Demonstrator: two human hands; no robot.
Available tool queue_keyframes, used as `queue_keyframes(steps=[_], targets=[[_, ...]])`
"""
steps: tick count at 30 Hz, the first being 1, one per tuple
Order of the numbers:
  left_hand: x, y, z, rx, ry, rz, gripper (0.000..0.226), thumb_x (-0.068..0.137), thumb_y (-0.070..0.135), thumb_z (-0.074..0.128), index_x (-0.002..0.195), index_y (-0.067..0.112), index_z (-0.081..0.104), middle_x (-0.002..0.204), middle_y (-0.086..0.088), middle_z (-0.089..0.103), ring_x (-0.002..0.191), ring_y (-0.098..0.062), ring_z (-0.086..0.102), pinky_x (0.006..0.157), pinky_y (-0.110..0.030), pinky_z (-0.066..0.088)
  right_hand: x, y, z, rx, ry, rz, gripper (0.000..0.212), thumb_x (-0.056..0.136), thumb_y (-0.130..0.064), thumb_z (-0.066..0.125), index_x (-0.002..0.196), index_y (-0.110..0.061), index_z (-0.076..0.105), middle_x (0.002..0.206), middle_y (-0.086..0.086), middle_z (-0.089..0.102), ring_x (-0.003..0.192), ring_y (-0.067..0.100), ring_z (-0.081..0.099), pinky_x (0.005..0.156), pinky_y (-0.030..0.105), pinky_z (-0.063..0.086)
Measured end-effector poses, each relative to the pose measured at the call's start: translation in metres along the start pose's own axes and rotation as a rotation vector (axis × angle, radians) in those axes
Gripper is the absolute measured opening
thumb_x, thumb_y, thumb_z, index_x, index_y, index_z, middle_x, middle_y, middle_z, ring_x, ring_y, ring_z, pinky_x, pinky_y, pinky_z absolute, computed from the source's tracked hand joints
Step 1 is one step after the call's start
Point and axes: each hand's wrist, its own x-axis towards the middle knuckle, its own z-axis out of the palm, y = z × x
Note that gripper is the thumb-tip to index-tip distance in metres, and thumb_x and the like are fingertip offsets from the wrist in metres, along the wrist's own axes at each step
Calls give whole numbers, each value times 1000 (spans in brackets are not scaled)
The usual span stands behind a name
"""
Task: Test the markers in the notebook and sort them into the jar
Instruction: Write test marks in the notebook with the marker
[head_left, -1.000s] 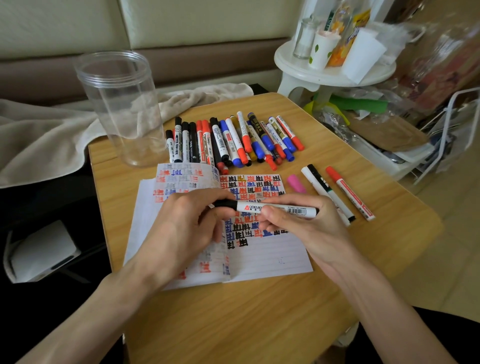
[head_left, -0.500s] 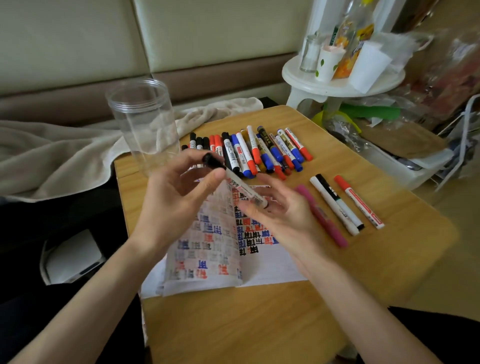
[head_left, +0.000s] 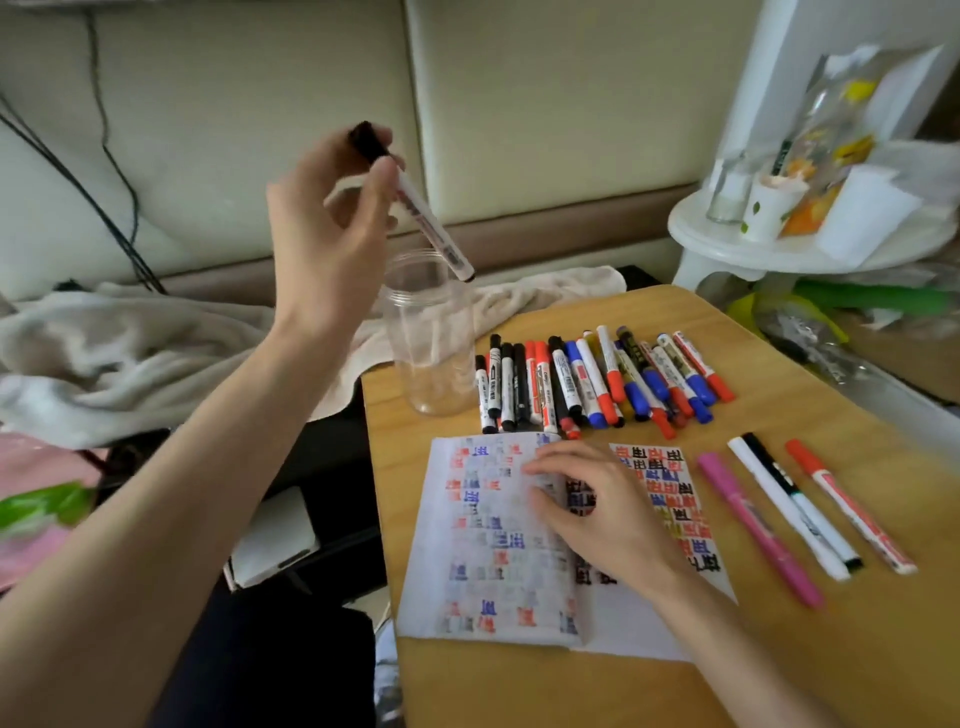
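One black-capped marker (head_left: 422, 218), cap end up, is pinched between thumb and fingers of the left hand (head_left: 332, 234) above the mouth of the clear jar (head_left: 434, 343), which stands at the far-left corner of the table (head_left: 779, 649). The right hand (head_left: 597, 512) lies on the open notebook (head_left: 483, 551), fingers loosely spread; a row of markers (head_left: 597, 384) lies just beyond.

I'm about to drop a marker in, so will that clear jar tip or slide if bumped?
Likely tips easily: the jar is tall, narrow and looks empty, so probably light. It stands near the table corner, so a bump might push it off.
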Motion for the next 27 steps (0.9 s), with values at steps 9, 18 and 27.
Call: queue_keyframes(steps=[9, 18, 27], targets=[[-1, -57, 7, 225, -78, -113, 30, 99, 14, 63, 128, 11, 63, 110, 3, 73, 103, -7, 71, 96, -40, 58, 8, -1, 4, 10, -1, 12, 27, 89, -35, 79, 115, -40, 75, 124, -30, 58, 126, -15, 40, 99, 5, 26], [-26, -71, 14, 360, -220, -74, 23, 100, 20, 63, 122, 23, 65, 108, 13, 74, 103, 0, 67, 93, -32, 54, 12, 1, 7, 54, 0, 30, 26, 89, -31, 80, 113, -39, 77, 125, -24, 62, 126, -4, 45, 109, 25, 30], [-28, -59, 14, 454, -259, -101, 23, 99, 23, 63, 119, 34, 69, 92, 12, 70, 90, -6, 64, 80, -27, 52, 11, 4, 10, 53, 10, 21, 25, 88, -33, 80, 112, -40, 76, 126, -23, 63, 126, -2, 46, 105, 23, 30]])
